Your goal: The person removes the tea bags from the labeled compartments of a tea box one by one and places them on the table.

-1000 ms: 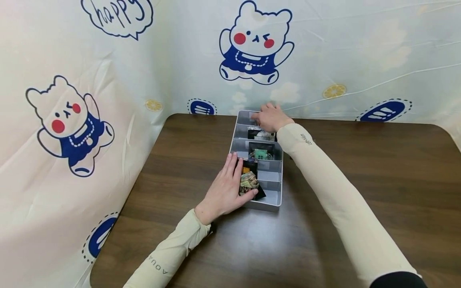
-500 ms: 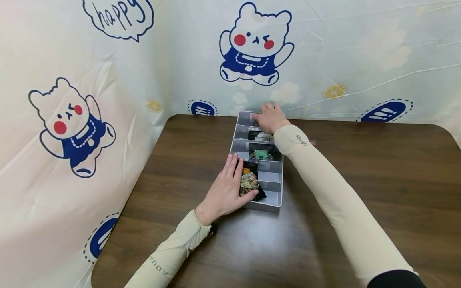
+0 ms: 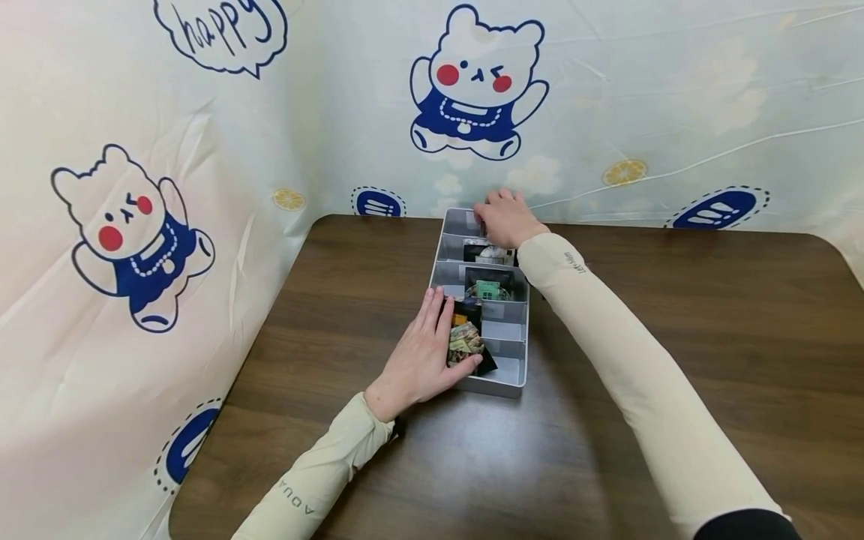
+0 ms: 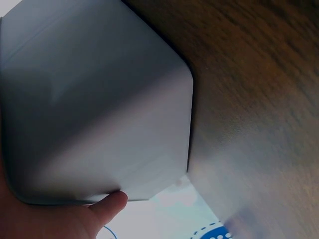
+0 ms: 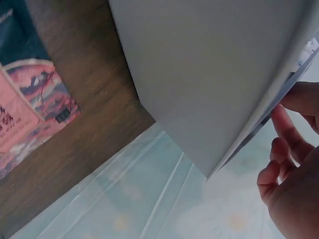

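A long grey divided tray (image 3: 502, 388) lies on the table, its compartments running away from me. My left hand (image 3: 418, 364) rests over its near left side with fingers straight and thumb spread. Beneath that hand are small picture packets (image 3: 466, 341), black with orange and green-beige prints. My right hand (image 3: 508, 220) reaches over the right rim at the far compartment, fingers bent downward. In the right wrist view its thumb and fingertips come together at the rim; I cannot tell whether they hold anything. A black packet with a green picture (image 3: 490, 289) sits in the middle compartment.
Another black packet with a pale picture (image 3: 489, 253) is in the second compartment from the back. On the brown wooden table (image 3: 709, 337), right of the tray, lies a pink and dark teal packet (image 5: 30, 99). A printed curtain (image 3: 675, 90) hangs behind.
The right hand's fingers shift slightly at the far compartment, and its forearm shifts a little, now covering the pink edge seen beside it half a second ago. The left hand stays put.
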